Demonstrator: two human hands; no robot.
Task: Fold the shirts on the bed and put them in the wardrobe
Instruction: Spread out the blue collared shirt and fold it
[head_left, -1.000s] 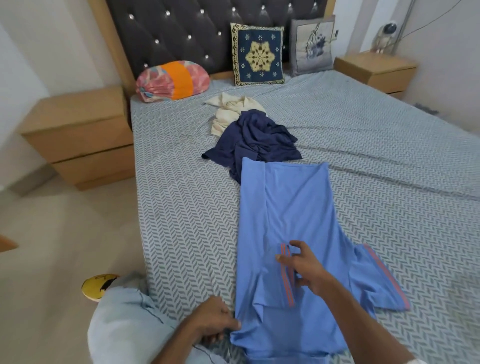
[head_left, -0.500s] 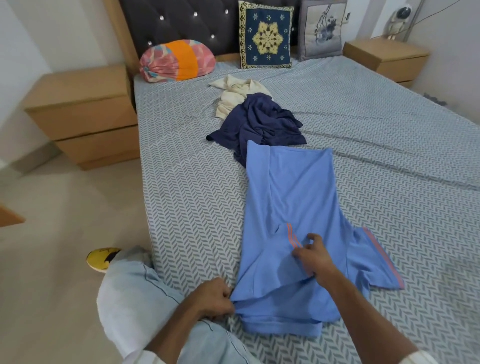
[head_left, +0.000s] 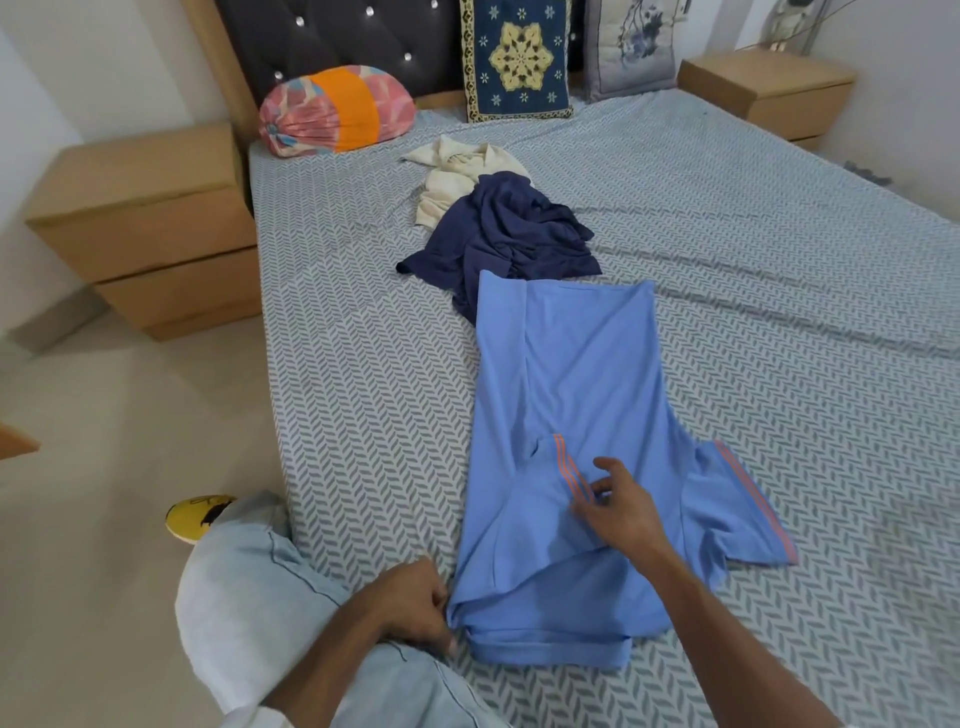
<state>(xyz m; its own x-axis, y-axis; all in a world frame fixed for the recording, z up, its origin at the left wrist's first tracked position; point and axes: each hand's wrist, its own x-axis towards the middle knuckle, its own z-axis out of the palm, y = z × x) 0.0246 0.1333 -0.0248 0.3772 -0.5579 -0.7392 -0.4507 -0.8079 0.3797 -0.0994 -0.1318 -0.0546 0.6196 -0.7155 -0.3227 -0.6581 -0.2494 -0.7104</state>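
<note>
Left nightstand (head_left: 150, 223): standing beside the bed, off the work area; you are not using it.
Left hand (head_left: 415, 608): you are clenching its fingers on the near left corner of the light blue shirt (head_left: 566, 395), pinning that shoulder at the edge of the bed (head_left: 363, 364).
Light blue shirt: lying lengthwise on the bed in front of you, its left side and striped sleeve folded in over the body, its right sleeve (head_left: 743, 509) sticking out flat to the right.
Right hand (head_left: 618, 509): you are holding it over the folded-in sleeve with fingers loosely spread, grasping nothing; whether the fingertips are touching the cloth cannot be told.
Navy shirt (head_left: 504, 234): lying crumpled beyond the blue one, touching its far hem, unfolded.
Cream shirt (head_left: 457, 176): lying crumpled behind the navy one, partly under it, unfolded.
Progress: you are standing early in the job, by my judgement; one shirt is part-folded, two are waiting, none stowed, and no wardrobe is showing.
</note>
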